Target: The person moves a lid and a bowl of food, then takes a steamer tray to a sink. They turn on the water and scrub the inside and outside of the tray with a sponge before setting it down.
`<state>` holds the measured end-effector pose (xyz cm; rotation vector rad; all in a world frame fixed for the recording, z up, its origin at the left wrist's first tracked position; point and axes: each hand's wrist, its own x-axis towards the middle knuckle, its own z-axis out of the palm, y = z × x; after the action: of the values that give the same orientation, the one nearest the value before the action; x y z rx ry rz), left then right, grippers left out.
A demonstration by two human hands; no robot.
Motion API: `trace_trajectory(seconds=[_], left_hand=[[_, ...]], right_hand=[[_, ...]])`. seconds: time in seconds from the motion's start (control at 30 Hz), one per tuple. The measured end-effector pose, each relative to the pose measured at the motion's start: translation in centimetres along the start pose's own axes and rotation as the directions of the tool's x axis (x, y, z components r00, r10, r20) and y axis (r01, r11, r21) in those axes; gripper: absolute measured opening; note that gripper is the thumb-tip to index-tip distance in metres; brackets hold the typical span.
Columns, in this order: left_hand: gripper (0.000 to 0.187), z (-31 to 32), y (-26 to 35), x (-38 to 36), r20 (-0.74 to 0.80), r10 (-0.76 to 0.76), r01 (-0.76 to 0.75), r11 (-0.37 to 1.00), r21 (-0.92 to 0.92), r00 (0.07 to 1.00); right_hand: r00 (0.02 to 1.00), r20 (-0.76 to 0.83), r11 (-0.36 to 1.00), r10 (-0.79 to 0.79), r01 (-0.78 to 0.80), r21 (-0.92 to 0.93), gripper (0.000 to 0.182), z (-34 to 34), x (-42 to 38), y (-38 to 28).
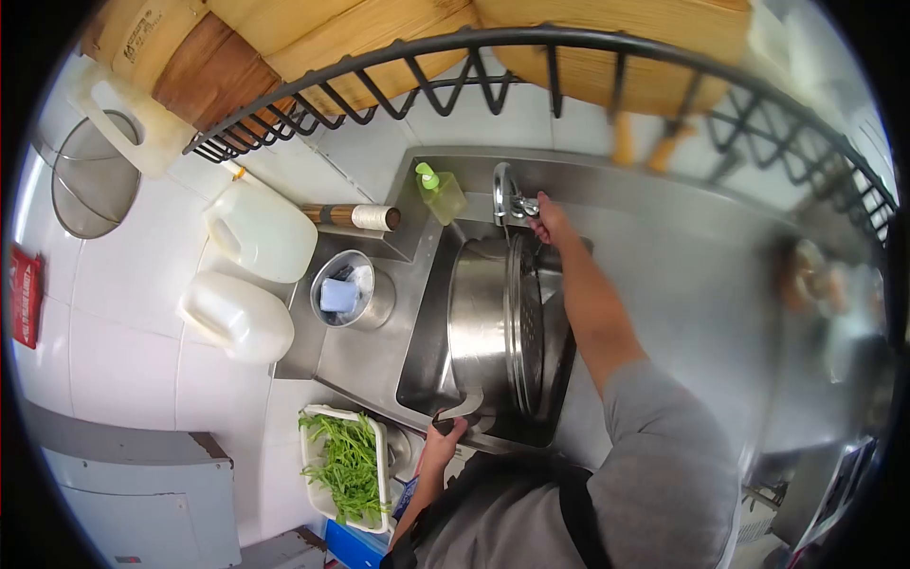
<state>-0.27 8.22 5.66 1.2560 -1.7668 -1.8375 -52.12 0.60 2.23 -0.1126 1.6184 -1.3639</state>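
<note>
White lettering marks a red pouch point(27, 296). Right fingers point(540, 228) curl on the tap point(500, 194); left fingers point(458, 428) grip the pot point(479, 318)'s handle point(471, 406).

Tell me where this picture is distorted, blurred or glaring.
In the head view, the corners go black and the black rack bows into an arc; at the head view's right, items smear too much to identify; mid head view, glare streaks the steel pot; lower left of the head view, the leafy greens look fairly crisp.
</note>
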Motion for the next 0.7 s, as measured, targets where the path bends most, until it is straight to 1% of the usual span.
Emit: trace_trajectory(seconds=[0.03,0.07,0.1,0.13,0.17,0.2,0.23,0.3,0.33,0.37,0.43,0.47,0.5,0.53,0.57,0.63,0.67,0.7], left_hand=[[0.018,0.0,0.4,0.1,0.012,0.011,-0.011,1.000,0.003,1.000],[0.018,0.2,0.7,0.0,0.042,0.053,-0.054,0.998,0.021,0.998],[0.019,0.4,1.0,-0.1,0.075,0.093,-0.096,0.995,0.035,0.993],[0.019,0.6,0.9,0.0,0.096,0.103,-0.106,0.994,0.029,0.990],[0.018,0.6,0.8,0.0,0.072,0.094,-0.096,0.995,0.025,0.993],[0.017,0.6,0.6,0.0,0.050,0.084,-0.085,0.996,0.022,0.995],[0.017,0.5,0.1,0.4,0.075,0.092,-0.094,0.996,0.014,0.993],[0.014,0.1,-0.9,1.1,0.171,0.252,-0.224,0.960,-0.169,0.952],[0.015,-0.4,-1.2,1.1,0.197,0.136,-0.109,0.984,-0.142,0.971],[0.015,-0.8,-1.2,1.0,0.229,0.136,-0.104,0.984,-0.146,0.964],[0.017,-0.5,-0.4,1.8,0.208,0.062,-0.034,0.990,-0.135,0.976],[0.018,0.3,1.5,2.1,0.272,0.187,-0.100,0.948,-0.303,0.944],[0.020,0.1,2.2,3.1,0.323,0.149,-0.099,0.981,-0.166,0.935],[0.020,0.7,5.1,2.6,0.356,0.148,-0.082,0.978,-0.194,0.923],[0.020,0.9,5.6,3.6,0.400,0.274,-0.173,0.947,-0.271,0.874],[0.020,1.6,7.8,5.3,0.491,0.404,-0.343,0.915,-0.214,0.772],[0.020,2.1,9.9,4.8,0.561,0.313,-0.277,0.949,-0.151,0.766],[0.021,2.6,11.4,4.2,0.627,0.217,-0.220,0.973,-0.074,0.748]], right_hand=[[0.996,0.086,0.999,0.017,-0.019,0.026,0.066,-0.5,-0.6,0.2],[0.985,0.169,0.998,0.031,-0.039,0.047,0.068,-1.2,-1.5,0.5],[0.988,0.152,0.998,0.021,-0.029,0.051,0.068,-1.5,-2.5,1.3],[0.991,0.129,0.989,-0.044,0.025,0.147,0.066,-1.5,-4.6,2.3],[0.989,0.100,0.967,-0.106,0.080,0.240,0.065,-1.5,-6.9,3.7],[0.982,0.089,0.945,-0.166,0.133,0.298,0.062,-2.0,-9.7,5.5],[0.971,0.071,0.917,-0.227,0.189,0.351,0.059,-2.6,-12.8,7.3],[0.981,0.061,0.814,-0.183,0.116,0.569,0.053,-4.4,-19.3,12.3],[0.985,0.025,0.802,-0.173,0.126,0.584,0.050,-5.6,-22.7,15.3],[0.987,-0.011,0.788,-0.162,0.136,0.601,0.048,-6.5,-26.2,18.1],[0.978,-0.204,0.697,-0.045,0.177,0.695,0.042,-7.1,-34.2,20.8],[0.962,-0.267,0.689,-0.056,0.231,0.687,0.042,-8.9,-36.6,21.5],[0.941,-0.319,0.709,-0.112,0.300,0.638,0.040,-10.1,-39.7,23.4],[0.922,-0.357,0.724,-0.149,0.348,0.596,0.037,-9.9,-42.8,25.7],[0.904,-0.407,0.710,-0.131,0.372,0.598,0.037,-9.3,-45.2,26.6],[0.807,-0.584,0.728,-0.087,0.452,0.516,0.033,-9.2,-49.1,27.1],[0.773,-0.631,0.705,-0.067,0.484,0.518,0.028,-8.5,-50.8,27.4],[0.735,-0.677,0.682,-0.047,0.519,0.516,0.028,-7.3,-52.4,28.2]])
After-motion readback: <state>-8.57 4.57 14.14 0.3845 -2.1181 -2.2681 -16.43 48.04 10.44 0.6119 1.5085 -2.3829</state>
